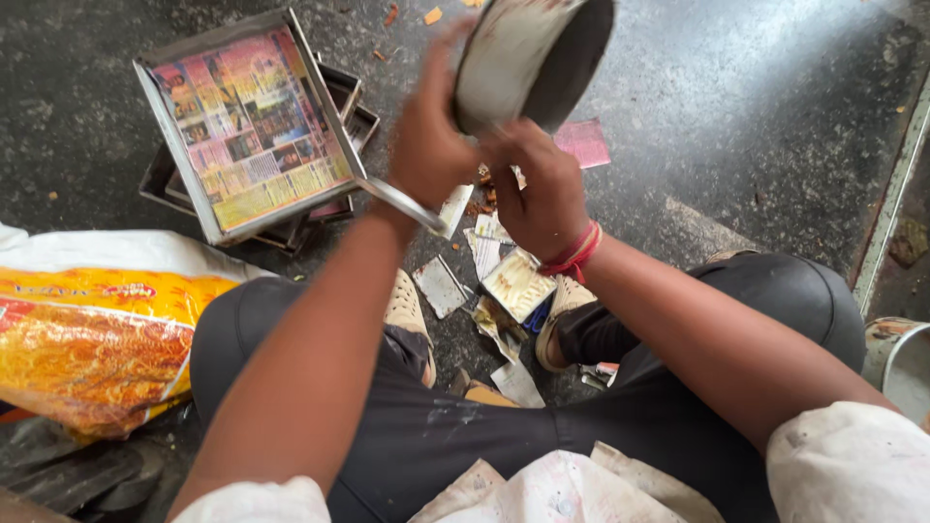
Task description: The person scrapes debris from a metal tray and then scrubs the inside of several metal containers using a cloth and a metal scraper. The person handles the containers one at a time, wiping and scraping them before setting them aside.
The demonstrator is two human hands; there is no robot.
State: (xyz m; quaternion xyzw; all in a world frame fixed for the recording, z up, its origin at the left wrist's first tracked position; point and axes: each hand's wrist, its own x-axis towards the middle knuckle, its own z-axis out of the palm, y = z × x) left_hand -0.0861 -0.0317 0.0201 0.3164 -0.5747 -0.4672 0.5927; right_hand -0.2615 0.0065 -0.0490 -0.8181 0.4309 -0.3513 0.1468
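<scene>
Head view: left hand (426,136) and right hand (542,189) both clamped on round tin (528,58), held tilted above paper scraps (504,281) on floor. Square tray (252,126) lined with printed paper left of tin. Yellow sack (97,329) below tray.

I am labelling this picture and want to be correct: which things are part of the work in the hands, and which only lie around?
In the work:
- round tin, held by both hands
- left hand
- right hand
- flat metal blade at the left hand
- paper scraps below

Lying around:
- square trays lined with printed paper
- yellow sack
- bucket
</scene>
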